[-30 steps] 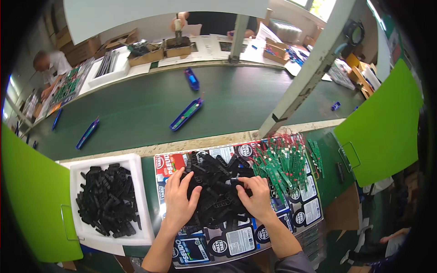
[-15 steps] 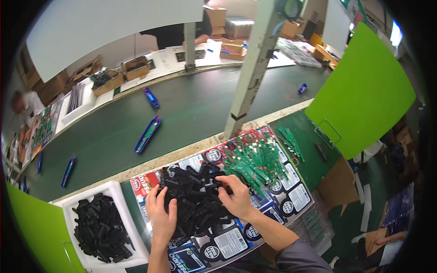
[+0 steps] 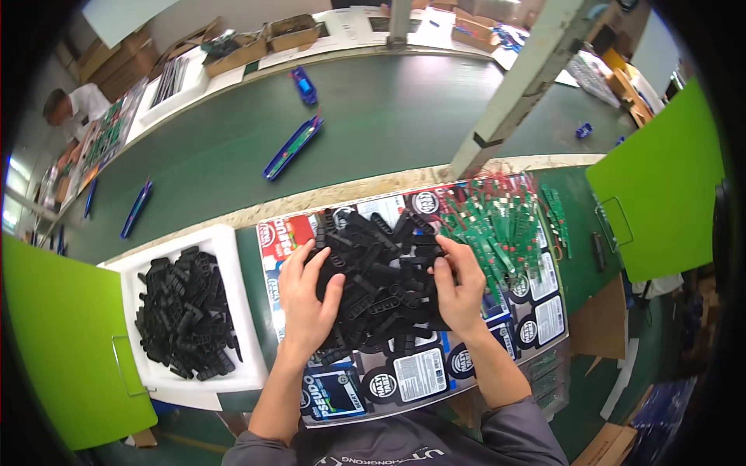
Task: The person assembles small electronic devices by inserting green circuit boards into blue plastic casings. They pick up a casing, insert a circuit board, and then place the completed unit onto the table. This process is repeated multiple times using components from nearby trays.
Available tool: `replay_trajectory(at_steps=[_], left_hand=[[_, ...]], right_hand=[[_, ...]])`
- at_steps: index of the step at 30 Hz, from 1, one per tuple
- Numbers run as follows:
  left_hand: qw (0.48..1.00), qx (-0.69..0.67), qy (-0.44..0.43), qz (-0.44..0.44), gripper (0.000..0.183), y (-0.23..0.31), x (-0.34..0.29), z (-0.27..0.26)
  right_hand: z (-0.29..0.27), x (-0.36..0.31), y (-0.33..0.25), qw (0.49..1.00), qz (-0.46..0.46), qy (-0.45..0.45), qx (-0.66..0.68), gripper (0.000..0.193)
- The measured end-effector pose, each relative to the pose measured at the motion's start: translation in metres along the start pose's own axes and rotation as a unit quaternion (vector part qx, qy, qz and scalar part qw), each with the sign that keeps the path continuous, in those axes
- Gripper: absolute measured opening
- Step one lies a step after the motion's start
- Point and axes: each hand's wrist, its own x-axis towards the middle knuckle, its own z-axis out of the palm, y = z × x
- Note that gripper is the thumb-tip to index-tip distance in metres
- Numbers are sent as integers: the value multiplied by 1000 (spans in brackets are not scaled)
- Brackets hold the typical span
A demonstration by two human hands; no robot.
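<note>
A heap of black plastic parts (image 3: 381, 283), slim and slotted, lies on a printed sheet (image 3: 420, 377) in front of me. My left hand (image 3: 311, 303) rests against the heap's left side, fingers spread and thumb apart, not closed round any part. Against the right side, my right hand (image 3: 461, 293) curves with thumb and forefinger apart, touching the outer parts; its other fingertips are partly hidden. Just beyond it lies a pile of narrow green circuit boards (image 3: 501, 233) with red wires.
A white foam tray (image 3: 250, 342) of similar black parts stands at left. Green panels (image 3: 660, 194) flank the bench. Beyond a pale ledge, blue casings (image 3: 291, 147) lie on a dark green belt (image 3: 373, 101). A metal post (image 3: 521, 93) rises at the ledge; a person (image 3: 78, 113) sits far left.
The view has swung, so the bench appears higher and farther right. My right hand has gone from over the heap's upper right to its right side. The left stays at the left edge.
</note>
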Motion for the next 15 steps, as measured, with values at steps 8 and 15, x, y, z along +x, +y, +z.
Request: replay_trajectory(at_steps=[8,15], left_hand=[[998,43,-47,10,58,2,-3,-4],[990,91,-98,47,76,14,-2,-6]], right_hand=[[3,2,-7,997,-32,-47,-49,19],[5,5,-4,978,-133,-81,-138,20]])
